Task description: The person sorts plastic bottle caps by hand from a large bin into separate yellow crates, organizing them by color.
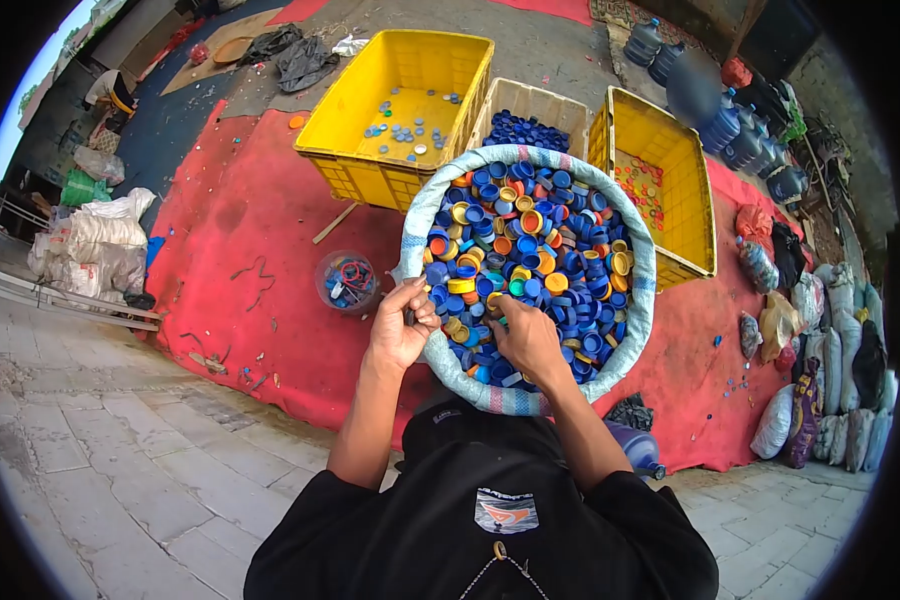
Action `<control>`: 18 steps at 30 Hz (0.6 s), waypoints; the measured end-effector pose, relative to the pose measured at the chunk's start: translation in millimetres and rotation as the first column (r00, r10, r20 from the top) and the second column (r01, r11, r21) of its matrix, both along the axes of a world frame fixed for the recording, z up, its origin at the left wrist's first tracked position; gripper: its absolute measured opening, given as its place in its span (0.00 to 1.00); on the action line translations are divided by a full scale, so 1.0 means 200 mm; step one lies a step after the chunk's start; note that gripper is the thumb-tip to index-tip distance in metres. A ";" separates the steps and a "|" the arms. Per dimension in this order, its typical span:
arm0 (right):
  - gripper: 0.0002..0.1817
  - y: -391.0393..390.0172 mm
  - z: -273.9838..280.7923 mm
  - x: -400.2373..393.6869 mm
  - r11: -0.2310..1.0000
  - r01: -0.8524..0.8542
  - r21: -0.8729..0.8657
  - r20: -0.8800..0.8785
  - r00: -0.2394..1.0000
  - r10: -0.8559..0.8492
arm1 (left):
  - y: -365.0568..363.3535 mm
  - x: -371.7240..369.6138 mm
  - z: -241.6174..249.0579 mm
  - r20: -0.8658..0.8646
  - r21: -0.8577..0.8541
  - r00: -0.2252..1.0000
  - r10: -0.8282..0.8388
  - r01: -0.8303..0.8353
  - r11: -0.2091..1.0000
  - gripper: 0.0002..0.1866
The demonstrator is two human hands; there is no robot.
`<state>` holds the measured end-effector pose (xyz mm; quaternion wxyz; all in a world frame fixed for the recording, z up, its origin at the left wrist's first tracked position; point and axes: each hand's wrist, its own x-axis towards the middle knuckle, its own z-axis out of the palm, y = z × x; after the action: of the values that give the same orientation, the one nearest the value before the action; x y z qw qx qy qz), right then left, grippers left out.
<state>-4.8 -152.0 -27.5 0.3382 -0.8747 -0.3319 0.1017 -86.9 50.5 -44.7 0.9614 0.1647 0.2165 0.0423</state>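
A round container with a pale blue cloth rim (638, 300) is full of blue, yellow, orange and green bottle caps (560, 255). My left hand (406, 318) is over the container's left edge, its fingers curled together; what they hold, if anything, is too small to name. Inside the rim, my right hand (526, 335) reaches down into the caps near the lower middle. Its fingertips touch a yellowish cap, and its fingers are bent and partly hidden by the back of the hand.
Beyond the container stand a yellow crate (335, 150) with grey caps, a pale crate (540, 92) with blue caps, and another yellow crate (685, 150) with red caps. A small bucket (348, 281) is at the left. Filled sacks (835, 350) line the right side.
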 end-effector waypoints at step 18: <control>0.20 0.16 -0.03 -0.02 0.973 -0.217 -0.082 -0.152 0.967 0.203 | 0.01 -0.03 0.01 -0.040 0.006 0.992 0.117 -0.117 0.993 0.02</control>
<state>-8.1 -119.1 -33.2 0.3049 -0.8406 -0.3924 0.2157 -93.0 51.5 -43.6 0.9525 0.1542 0.2448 0.0956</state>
